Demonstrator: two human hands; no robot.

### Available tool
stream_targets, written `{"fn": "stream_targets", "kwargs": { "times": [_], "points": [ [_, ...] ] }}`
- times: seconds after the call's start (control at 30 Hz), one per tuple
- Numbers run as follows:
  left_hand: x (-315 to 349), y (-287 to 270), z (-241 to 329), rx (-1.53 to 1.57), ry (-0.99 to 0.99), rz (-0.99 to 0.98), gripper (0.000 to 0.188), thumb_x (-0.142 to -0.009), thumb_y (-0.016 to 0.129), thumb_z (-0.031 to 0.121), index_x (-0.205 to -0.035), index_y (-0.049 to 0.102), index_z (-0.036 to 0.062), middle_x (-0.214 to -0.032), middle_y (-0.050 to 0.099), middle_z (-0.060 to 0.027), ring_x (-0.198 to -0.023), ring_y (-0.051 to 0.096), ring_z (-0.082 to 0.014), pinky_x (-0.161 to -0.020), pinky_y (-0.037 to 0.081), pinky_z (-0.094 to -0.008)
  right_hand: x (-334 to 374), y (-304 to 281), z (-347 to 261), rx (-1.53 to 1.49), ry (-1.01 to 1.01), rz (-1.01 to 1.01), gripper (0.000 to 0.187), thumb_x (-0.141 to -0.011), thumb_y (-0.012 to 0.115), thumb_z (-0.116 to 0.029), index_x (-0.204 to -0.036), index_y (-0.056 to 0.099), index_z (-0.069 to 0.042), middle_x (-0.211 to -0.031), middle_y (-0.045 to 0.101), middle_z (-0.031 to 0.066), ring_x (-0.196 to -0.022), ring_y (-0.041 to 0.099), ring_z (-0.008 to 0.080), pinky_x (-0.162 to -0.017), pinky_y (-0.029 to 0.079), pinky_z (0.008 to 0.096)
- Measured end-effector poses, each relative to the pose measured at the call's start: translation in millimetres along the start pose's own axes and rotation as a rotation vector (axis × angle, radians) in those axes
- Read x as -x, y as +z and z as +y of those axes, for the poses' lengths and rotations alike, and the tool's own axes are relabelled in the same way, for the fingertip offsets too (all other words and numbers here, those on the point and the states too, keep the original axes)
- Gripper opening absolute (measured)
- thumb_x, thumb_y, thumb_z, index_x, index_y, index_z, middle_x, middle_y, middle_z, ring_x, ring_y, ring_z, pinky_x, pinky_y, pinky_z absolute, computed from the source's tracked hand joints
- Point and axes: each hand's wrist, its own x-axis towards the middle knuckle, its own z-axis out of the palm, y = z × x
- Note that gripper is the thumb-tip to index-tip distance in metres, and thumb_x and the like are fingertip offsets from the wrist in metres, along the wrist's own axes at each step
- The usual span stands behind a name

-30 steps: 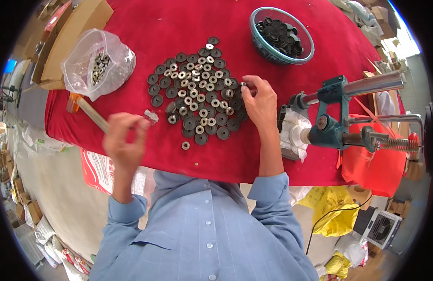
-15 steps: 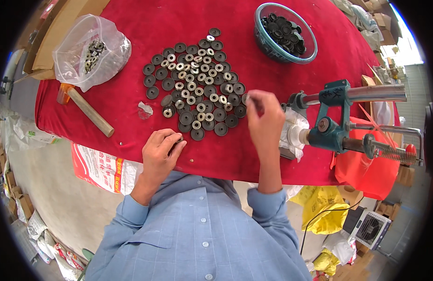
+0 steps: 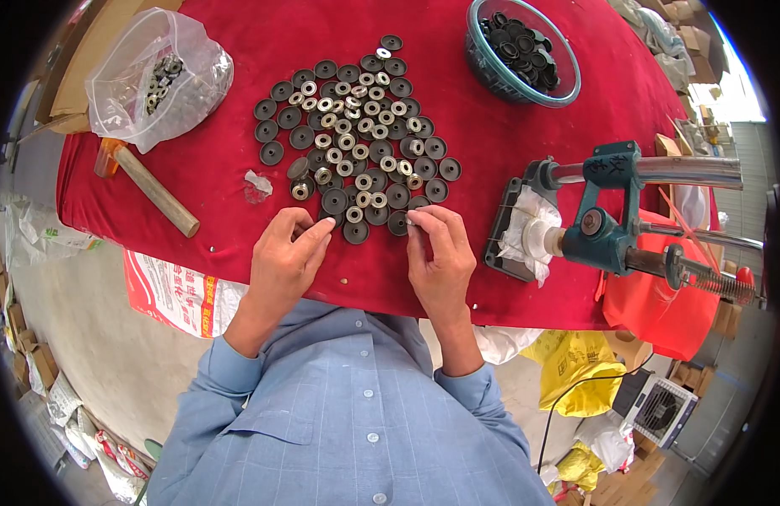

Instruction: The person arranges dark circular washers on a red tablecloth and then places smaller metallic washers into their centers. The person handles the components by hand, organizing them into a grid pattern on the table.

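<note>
My left hand (image 3: 287, 255) is at the near left edge of a spread of black round discs (image 3: 355, 233). Its thumb and forefinger are pinched together over a dark disc; what lies between them is hidden. Across from it, my right hand (image 3: 441, 260) has its fingertips drawn together beside the discs at the near right edge. Whatever they grip does not show. Many discs carry shiny metal rings like small bearings (image 3: 379, 200); other rings lie loose on top of the discs.
A clear plastic bag of metal parts (image 3: 196, 93) and a wooden-handled hammer (image 3: 158, 192) lie left. At far right stands a bowl of black parts (image 3: 481, 72). A green hand press (image 3: 605, 221) is right, on the red cloth (image 3: 381, 291).
My right hand has come left and nearer from beside the press to the discs' near edge. My left hand has moved slightly up and right to the discs. The view has shifted a little.
</note>
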Motion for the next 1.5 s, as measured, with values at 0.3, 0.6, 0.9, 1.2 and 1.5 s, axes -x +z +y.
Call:
{"fn": "stream_targets", "kwargs": {
  "times": [0.3, 0.6, 0.9, 1.2, 1.5],
  "points": [
    [12, -22, 5, 0.039, -0.1, -0.08, 0.029, -0.088, 0.082, -0.005, -0.115, 0.078, 0.0034, -0.102, 0.063, -0.0091, -0.076, 0.067, -0.0197, -0.064, 0.054, -0.0331, 4, 4, -1, -0.016, 0.036, 0.001, 0.029, -0.089, 0.077, 0.01, -0.115, 0.072, -0.002, -0.112, 0.071, 0.0132, -0.092, 0.073, 0.0299, -0.074, 0.062, 0.0384],
    [12, -21, 5, 0.141, -0.157, 0.046, 0.027, -0.087, 0.085, -0.006, -0.111, 0.075, 0.0006, -0.11, 0.071, -0.0114, -0.087, 0.074, -0.0214, -0.074, 0.062, -0.0321, 7, 13, 5, 0.106, -0.06, -0.028, 0.029, -0.088, 0.078, 0.008, -0.115, 0.072, -0.001, -0.112, 0.07, 0.0131, -0.099, 0.07, 0.032, -0.083, 0.061, 0.0414],
    [9, -9, 4, 0.123, -0.099, 0.096, 0.03, -0.085, 0.087, -0.006, -0.11, 0.074, 0.0021, -0.109, 0.073, -0.0129, -0.093, 0.076, -0.0257, -0.077, 0.064, -0.0347, 20, 4, 2, 0.216, -0.124, -0.118, 0.03, -0.088, 0.074, 0.008, -0.118, 0.073, 0.003, -0.119, 0.069, 0.0154, -0.105, 0.068, 0.0346, -0.09, 0.06, 0.0429],
    [9, -4, -1, 0.067, -0.043, 0.103, 0.03, -0.084, 0.087, -0.008, -0.11, 0.074, 0.0013, -0.11, 0.073, -0.0136, -0.092, 0.076, -0.0252, -0.074, 0.064, -0.0335, 42, 4, -7, 0.299, -0.091, -0.136, 0.04, -0.091, 0.069, 0.006, -0.13, 0.073, 0.004, -0.132, 0.067, 0.0156, -0.117, 0.067, 0.0334, -0.097, 0.059, 0.0437],
    [9, -3, -2, 0.038, 0.0, 0.139, 0.028, -0.085, 0.086, -0.009, -0.109, 0.075, 0.0008, -0.111, 0.073, -0.0137, -0.092, 0.076, -0.0246, -0.071, 0.064, -0.0325, 56, 7, -17, 0.485, -0.019, -0.148, 0.048, -0.09, 0.066, 0.002, -0.137, 0.072, -0.001, -0.141, 0.066, 0.0092, -0.125, 0.064, 0.027, -0.102, 0.047, 0.0424]
  ]
}}
